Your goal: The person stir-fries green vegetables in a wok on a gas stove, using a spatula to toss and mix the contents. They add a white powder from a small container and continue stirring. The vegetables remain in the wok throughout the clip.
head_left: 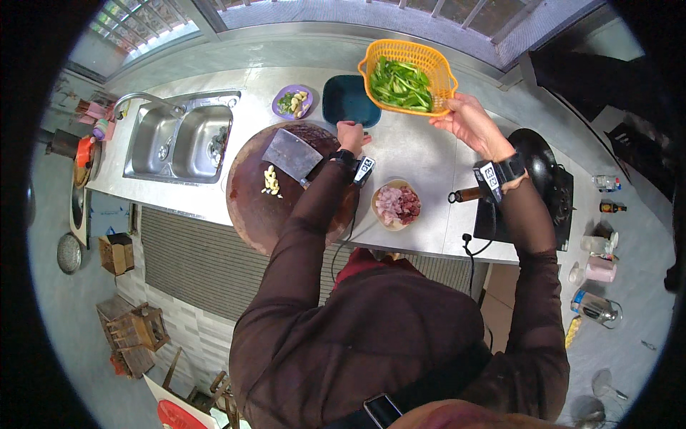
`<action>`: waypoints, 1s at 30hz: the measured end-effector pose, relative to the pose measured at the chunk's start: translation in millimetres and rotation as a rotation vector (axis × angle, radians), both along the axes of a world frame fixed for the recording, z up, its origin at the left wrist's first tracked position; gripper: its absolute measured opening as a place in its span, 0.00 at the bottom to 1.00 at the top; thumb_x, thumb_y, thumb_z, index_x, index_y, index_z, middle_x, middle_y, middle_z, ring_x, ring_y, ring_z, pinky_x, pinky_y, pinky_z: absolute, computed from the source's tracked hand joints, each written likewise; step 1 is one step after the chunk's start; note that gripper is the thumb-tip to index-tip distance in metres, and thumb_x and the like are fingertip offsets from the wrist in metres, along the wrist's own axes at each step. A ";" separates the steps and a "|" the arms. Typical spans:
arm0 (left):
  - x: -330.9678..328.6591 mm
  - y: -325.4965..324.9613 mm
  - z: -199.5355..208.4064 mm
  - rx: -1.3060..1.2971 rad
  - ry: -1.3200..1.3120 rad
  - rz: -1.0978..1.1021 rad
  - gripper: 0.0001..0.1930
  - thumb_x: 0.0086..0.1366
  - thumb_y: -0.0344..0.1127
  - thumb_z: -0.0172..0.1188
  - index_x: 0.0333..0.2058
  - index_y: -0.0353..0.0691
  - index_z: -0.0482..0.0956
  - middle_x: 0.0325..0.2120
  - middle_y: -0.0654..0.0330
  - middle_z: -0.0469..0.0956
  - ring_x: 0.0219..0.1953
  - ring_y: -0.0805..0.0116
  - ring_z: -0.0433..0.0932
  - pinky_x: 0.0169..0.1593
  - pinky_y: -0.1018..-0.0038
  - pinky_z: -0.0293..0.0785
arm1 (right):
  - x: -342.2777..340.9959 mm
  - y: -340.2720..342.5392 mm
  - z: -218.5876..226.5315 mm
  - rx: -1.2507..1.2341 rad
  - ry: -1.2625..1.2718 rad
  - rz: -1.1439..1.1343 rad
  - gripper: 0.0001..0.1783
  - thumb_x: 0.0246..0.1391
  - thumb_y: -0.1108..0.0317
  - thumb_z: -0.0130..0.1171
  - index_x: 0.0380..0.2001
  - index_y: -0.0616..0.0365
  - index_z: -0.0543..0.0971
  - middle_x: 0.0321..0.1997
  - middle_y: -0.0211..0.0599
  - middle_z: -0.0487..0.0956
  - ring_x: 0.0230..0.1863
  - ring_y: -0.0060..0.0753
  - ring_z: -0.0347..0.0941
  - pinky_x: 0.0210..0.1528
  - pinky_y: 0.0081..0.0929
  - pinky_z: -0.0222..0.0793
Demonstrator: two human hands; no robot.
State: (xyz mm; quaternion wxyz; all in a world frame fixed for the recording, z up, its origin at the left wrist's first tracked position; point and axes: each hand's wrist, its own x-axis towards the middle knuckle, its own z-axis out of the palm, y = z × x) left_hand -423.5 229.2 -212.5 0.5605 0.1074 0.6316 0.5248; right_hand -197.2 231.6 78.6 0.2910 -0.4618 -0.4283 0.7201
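Observation:
My right hand (473, 123) grips the near right corner of a yellow plastic basket (449, 71), raised and tilted at the back of the counter. Cut green leafy vegetables (400, 84) lie inside it. Curled at the near rim of a dark teal basin (347, 99) is my left hand (350, 136), its fingers closed there and partly hidden. Below my left wrist, a cleaver (291, 155) lies flat on a round wooden chopping board (250, 207). Pale chopped garlic (271, 180) sits beside the blade. A bowl (395, 227) of cut raw meat (397, 203) stands between my arms.
A purple plate (309, 101) with garlic and greens stands left of the basin. A double steel sink (166, 143) is farther left. On the right a black wok (532, 154) rests on a stove (564, 207), its handle (466, 194) pointing left. A cable (468, 250) hangs over the front edge.

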 end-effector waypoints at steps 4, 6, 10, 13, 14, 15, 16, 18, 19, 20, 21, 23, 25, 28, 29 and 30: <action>-14.2 6.4 4.2 -0.063 0.376 -0.162 0.11 0.60 0.22 0.51 0.37 0.23 0.80 0.29 0.45 0.80 0.25 0.53 0.84 0.28 0.64 0.84 | 22.6 -17.6 -3.3 -0.020 -0.025 -0.032 0.17 0.63 0.76 0.44 0.52 0.74 0.66 0.44 0.55 0.78 0.36 0.41 0.82 0.37 0.29 0.83; -16.8 4.1 10.6 -0.036 0.401 -0.098 0.09 0.59 0.21 0.51 0.31 0.24 0.81 0.26 0.47 0.80 0.23 0.55 0.84 0.29 0.66 0.85 | 32.4 -25.1 -5.5 -0.028 -0.026 -0.051 0.17 0.63 0.76 0.44 0.53 0.74 0.66 0.45 0.54 0.78 0.36 0.41 0.82 0.38 0.29 0.83; -19.7 -10.4 31.1 0.037 0.198 0.056 0.07 0.56 0.19 0.55 0.30 0.21 0.81 0.30 0.47 0.81 0.27 0.55 0.85 0.28 0.67 0.85 | 51.7 -39.8 -6.2 -0.008 -0.012 -0.058 0.17 0.64 0.75 0.44 0.53 0.73 0.67 0.45 0.52 0.79 0.36 0.38 0.82 0.39 0.28 0.82; -25.3 -32.7 52.2 0.099 0.192 0.025 0.08 0.56 0.17 0.55 0.34 0.19 0.80 0.36 0.46 0.80 0.29 0.53 0.85 0.29 0.66 0.86 | 68.1 -51.3 -4.6 0.009 0.023 -0.064 0.17 0.64 0.75 0.44 0.53 0.73 0.67 0.45 0.50 0.79 0.36 0.36 0.82 0.39 0.26 0.82; -31.7 -41.4 60.3 0.137 0.195 -0.009 0.09 0.56 0.18 0.55 0.35 0.19 0.80 0.36 0.46 0.80 0.29 0.53 0.85 0.30 0.67 0.86 | 73.7 -54.5 -4.2 0.016 0.031 -0.061 0.16 0.64 0.75 0.44 0.53 0.73 0.68 0.45 0.50 0.79 0.36 0.36 0.82 0.39 0.26 0.82; -38.0 -53.4 68.2 0.141 0.191 -0.044 0.10 0.57 0.18 0.55 0.37 0.19 0.79 0.35 0.46 0.80 0.29 0.54 0.85 0.30 0.67 0.86 | 79.6 -58.2 -4.2 0.023 0.046 -0.047 0.16 0.64 0.75 0.44 0.53 0.73 0.68 0.45 0.50 0.79 0.36 0.36 0.82 0.39 0.26 0.82; -46.9 -65.9 77.1 0.174 0.108 -0.089 0.15 0.58 0.18 0.56 0.44 0.22 0.76 0.34 0.47 0.80 0.29 0.56 0.84 0.30 0.68 0.85 | 84.2 -61.2 -5.1 0.023 0.068 -0.049 0.16 0.64 0.74 0.46 0.52 0.72 0.68 0.45 0.49 0.79 0.36 0.36 0.81 0.39 0.24 0.81; -63.0 -95.1 96.6 0.173 0.239 -0.124 0.18 0.58 0.19 0.56 0.49 0.24 0.73 0.34 0.48 0.80 0.27 0.60 0.83 0.28 0.70 0.83 | 92.4 -67.1 -7.6 0.033 0.083 -0.057 0.16 0.64 0.74 0.46 0.52 0.72 0.68 0.45 0.49 0.79 0.36 0.36 0.81 0.39 0.24 0.81; -71.5 -109.6 107.0 0.156 0.303 -0.141 0.20 0.58 0.19 0.56 0.52 0.26 0.72 0.33 0.48 0.80 0.26 0.61 0.83 0.27 0.71 0.82 | 95.4 -69.8 -9.2 0.034 0.089 -0.053 0.16 0.64 0.73 0.46 0.52 0.72 0.68 0.45 0.49 0.79 0.36 0.36 0.81 0.39 0.25 0.81; -81.7 -122.2 117.9 0.125 0.337 -0.169 0.25 0.59 0.20 0.57 0.57 0.30 0.67 0.32 0.49 0.80 0.24 0.65 0.81 0.25 0.72 0.79 | 97.5 -72.2 -11.3 0.029 0.104 -0.057 0.16 0.65 0.72 0.47 0.51 0.72 0.68 0.46 0.49 0.79 0.37 0.36 0.81 0.40 0.26 0.82; -91.0 -138.0 127.2 0.135 0.383 -0.162 0.26 0.59 0.20 0.57 0.58 0.31 0.66 0.31 0.50 0.79 0.23 0.65 0.81 0.25 0.72 0.78 | 99.3 -74.6 -13.1 0.021 0.086 -0.070 0.14 0.65 0.73 0.46 0.50 0.71 0.69 0.46 0.50 0.78 0.37 0.38 0.81 0.41 0.26 0.82; -110.8 -169.1 141.6 0.188 0.475 -0.153 0.28 0.59 0.21 0.56 0.60 0.33 0.64 0.30 0.51 0.79 0.22 0.66 0.81 0.24 0.73 0.77 | 100.0 -79.0 -17.1 0.002 0.116 -0.078 0.13 0.64 0.73 0.46 0.49 0.71 0.69 0.47 0.51 0.78 0.37 0.40 0.81 0.42 0.27 0.82; -136.8 -197.6 149.9 0.165 0.661 -0.148 0.34 0.58 0.23 0.58 0.63 0.33 0.58 0.29 0.52 0.78 0.23 0.66 0.81 0.26 0.73 0.78 | 98.7 -83.0 -20.4 -0.014 0.099 -0.089 0.13 0.64 0.73 0.46 0.49 0.71 0.69 0.47 0.51 0.78 0.37 0.40 0.81 0.42 0.27 0.82; -182.7 -231.6 150.3 0.124 0.790 -0.043 0.37 0.58 0.26 0.59 0.65 0.31 0.54 0.31 0.49 0.80 0.23 0.66 0.81 0.28 0.71 0.78 | 93.5 -88.2 -22.2 -0.010 0.085 -0.098 0.13 0.64 0.73 0.46 0.49 0.71 0.69 0.47 0.51 0.78 0.38 0.39 0.81 0.42 0.28 0.82; -202.3 -242.4 148.9 0.083 0.820 -0.024 0.37 0.58 0.27 0.59 0.65 0.30 0.54 0.31 0.48 0.81 0.24 0.66 0.82 0.29 0.70 0.79 | 90.3 -90.2 -22.3 -0.011 0.065 -0.099 0.13 0.64 0.73 0.46 0.49 0.70 0.69 0.47 0.51 0.78 0.38 0.39 0.80 0.42 0.28 0.82; -224.3 -251.3 147.8 0.060 0.860 -0.031 0.35 0.58 0.28 0.59 0.64 0.28 0.57 0.31 0.47 0.81 0.25 0.64 0.82 0.30 0.70 0.79 | 86.1 -91.6 -22.0 0.003 0.055 -0.093 0.14 0.64 0.73 0.48 0.49 0.70 0.69 0.46 0.50 0.78 0.38 0.38 0.80 0.41 0.27 0.82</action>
